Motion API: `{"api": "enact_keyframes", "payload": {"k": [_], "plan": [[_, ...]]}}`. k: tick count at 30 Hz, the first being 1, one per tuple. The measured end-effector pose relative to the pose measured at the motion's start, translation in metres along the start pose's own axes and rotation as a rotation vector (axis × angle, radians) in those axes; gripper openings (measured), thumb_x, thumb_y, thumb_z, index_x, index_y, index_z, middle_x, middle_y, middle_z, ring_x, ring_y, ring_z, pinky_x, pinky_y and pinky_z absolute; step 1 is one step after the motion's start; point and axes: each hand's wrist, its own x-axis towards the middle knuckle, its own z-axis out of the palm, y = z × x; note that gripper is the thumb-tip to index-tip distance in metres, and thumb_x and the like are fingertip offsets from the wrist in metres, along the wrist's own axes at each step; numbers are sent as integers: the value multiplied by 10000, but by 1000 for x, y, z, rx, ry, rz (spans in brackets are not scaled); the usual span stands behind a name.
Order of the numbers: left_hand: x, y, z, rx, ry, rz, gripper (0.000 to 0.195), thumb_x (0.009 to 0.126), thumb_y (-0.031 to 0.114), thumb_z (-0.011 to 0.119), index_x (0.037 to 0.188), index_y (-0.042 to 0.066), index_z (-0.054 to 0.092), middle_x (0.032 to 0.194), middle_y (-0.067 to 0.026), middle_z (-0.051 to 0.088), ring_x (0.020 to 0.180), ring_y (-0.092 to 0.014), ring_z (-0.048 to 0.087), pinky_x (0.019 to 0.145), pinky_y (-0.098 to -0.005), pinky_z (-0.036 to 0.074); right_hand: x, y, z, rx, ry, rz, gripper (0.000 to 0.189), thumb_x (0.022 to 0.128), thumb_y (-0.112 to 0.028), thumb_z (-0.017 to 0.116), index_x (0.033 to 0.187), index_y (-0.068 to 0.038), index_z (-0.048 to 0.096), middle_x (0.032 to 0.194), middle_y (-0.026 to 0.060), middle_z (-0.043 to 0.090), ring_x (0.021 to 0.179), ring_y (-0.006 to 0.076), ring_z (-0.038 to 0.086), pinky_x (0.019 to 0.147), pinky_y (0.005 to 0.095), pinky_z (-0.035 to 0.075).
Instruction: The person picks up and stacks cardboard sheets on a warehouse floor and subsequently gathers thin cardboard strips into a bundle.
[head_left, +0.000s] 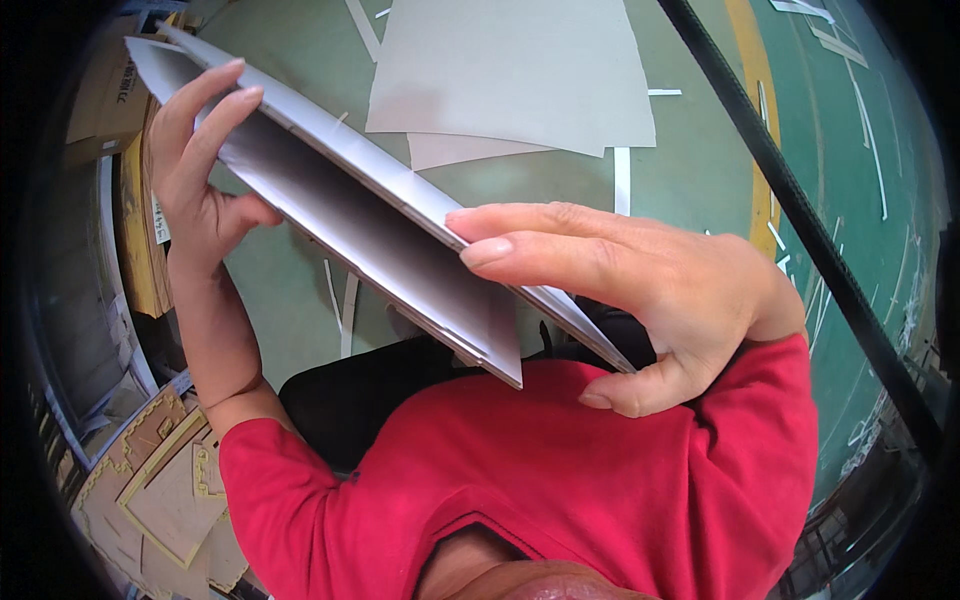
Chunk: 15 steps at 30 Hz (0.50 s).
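Observation:
Before my chest, stacked cardboard sheets are held tilted, running from upper left to lower right. They part into two bundles with a dark gap between them. My left hand grips the upper left end, fingers over the far bundle and thumb against the near one. My right hand is at the lower right end, two fingertips on the far bundle's top edge and the thumb beside its corner; whether the thumb presses on it cannot be told.
Large grey board sheets lie on the green floor ahead, among white strips. A black bar crosses on the right. At left are a cardboard box and flat wooden panels with yellow edging.

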Motion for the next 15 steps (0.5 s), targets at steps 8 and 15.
{"api": "enact_keyframes", "payload": {"k": [8, 15], "plan": [[-22, -26, 17, -6, 44, -57, 639, 732, 706, 477, 901, 95, 554, 1033, -88, 598, 1029, -291, 534, 993, -454, 265, -26, -24, -29, -277, 185, 301, 495, 773, -143, 550, 1219, 52, 458, 1210, 215, 513, 1093, 296, 527, 890, 337, 420], [-28, -26, 13, -17, 53, -87, 684, 703, 721, 493, 954, 87, 556, 945, -70, 609, 945, -263, 566, 985, -488, 292, -67, 8, -52, -589, 751, 672, 386, 766, 34, 485, 1140, -27, 561, 986, 141, 617, 854, 215, 601, 761, 278, 458]]}}
